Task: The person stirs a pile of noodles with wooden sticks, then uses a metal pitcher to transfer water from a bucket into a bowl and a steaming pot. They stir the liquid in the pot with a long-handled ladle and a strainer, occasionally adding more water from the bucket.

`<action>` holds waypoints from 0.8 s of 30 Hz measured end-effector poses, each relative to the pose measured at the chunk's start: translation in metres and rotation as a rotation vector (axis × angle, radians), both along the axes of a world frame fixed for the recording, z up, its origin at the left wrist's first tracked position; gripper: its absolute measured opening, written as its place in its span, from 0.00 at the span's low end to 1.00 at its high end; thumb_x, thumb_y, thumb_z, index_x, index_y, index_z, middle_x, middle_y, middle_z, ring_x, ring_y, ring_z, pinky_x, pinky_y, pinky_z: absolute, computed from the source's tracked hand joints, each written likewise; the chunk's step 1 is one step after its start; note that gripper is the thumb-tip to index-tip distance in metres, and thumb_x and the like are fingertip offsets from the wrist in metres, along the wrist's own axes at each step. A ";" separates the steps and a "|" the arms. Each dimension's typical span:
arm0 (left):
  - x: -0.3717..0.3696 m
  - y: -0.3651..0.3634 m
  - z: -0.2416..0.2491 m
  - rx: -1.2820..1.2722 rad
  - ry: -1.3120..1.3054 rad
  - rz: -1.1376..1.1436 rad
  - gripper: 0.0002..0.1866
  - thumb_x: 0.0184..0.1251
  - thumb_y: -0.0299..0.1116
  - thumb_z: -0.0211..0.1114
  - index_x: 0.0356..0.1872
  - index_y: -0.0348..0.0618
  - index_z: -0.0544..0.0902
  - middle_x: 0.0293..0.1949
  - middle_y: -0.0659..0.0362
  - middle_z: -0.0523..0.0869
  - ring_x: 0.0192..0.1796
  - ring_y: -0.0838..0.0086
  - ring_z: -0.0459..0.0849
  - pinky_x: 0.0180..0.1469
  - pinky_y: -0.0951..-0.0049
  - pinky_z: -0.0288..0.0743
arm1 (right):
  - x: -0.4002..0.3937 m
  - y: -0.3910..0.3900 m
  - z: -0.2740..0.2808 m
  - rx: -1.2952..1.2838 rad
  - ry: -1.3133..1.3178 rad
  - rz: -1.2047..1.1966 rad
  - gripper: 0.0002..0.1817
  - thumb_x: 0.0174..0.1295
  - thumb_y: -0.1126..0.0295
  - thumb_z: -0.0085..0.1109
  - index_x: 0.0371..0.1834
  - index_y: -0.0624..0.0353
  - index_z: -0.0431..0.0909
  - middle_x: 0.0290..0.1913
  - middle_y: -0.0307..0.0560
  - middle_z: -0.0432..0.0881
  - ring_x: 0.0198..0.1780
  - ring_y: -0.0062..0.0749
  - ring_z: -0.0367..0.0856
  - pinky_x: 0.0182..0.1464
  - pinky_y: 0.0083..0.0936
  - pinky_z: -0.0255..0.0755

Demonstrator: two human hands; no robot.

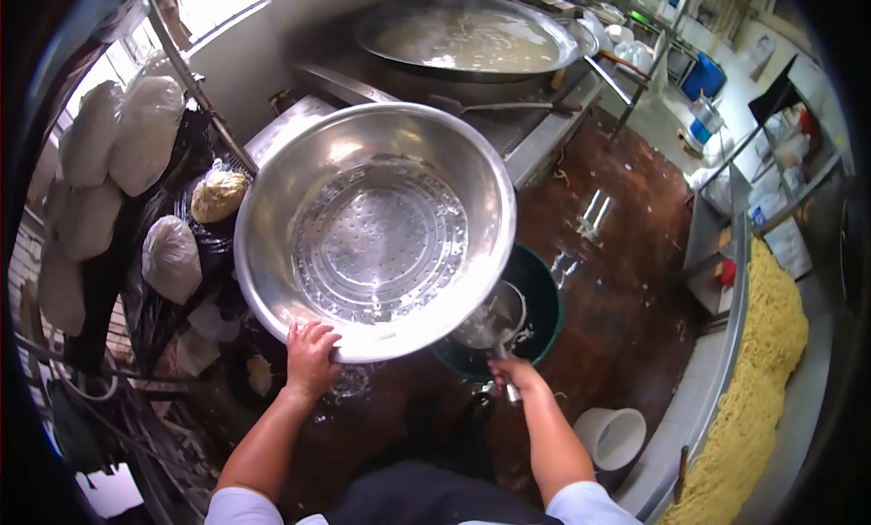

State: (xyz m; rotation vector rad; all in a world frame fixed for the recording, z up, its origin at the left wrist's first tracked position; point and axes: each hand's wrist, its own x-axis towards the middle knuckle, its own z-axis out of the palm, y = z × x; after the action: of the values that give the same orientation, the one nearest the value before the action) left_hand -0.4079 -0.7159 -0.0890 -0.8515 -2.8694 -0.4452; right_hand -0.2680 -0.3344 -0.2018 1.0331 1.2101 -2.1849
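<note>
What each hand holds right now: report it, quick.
Left hand: holding the near rim of the large round silver perforated metal basin.
Right hand: closed around the handle of the round silver metal ladle.

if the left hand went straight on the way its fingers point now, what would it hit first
The large round silver metal basin: the left hand already appears to be on its near rim, though exact depth is hard to judge.
</note>
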 end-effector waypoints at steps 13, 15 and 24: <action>0.031 0.022 0.030 0.012 -0.090 -0.090 0.32 0.44 0.39 0.75 0.56 0.50 0.76 0.66 0.49 0.67 0.73 0.48 0.56 0.72 0.40 0.45 | 0.115 0.035 0.040 0.127 -0.178 -0.074 0.10 0.59 0.67 0.66 0.38 0.53 0.74 0.27 0.35 0.77 0.23 0.20 0.77 0.24 0.23 0.73; 0.040 0.027 0.027 0.020 -0.075 -0.110 0.35 0.43 0.40 0.75 0.57 0.48 0.75 0.67 0.47 0.66 0.73 0.46 0.55 0.72 0.40 0.44 | 0.107 0.038 0.029 0.165 -0.158 -0.029 0.09 0.61 0.63 0.64 0.38 0.53 0.76 0.27 0.35 0.79 0.24 0.19 0.77 0.25 0.24 0.74; 0.104 0.037 0.018 0.060 -0.486 0.039 0.16 0.53 0.40 0.71 0.40 0.42 0.83 0.41 0.50 0.85 0.47 0.56 0.83 0.51 0.61 0.76 | -0.013 0.071 -0.113 0.108 -0.246 0.086 0.10 0.59 0.68 0.64 0.26 0.61 0.76 0.21 0.46 0.79 0.19 0.31 0.78 0.22 0.27 0.73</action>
State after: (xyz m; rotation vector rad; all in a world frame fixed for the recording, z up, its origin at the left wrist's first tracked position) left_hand -0.3042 -0.6791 -0.0708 -0.7618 -3.2747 -0.8317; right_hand -0.2813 -0.2635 -0.3144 1.2293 1.2431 -1.8811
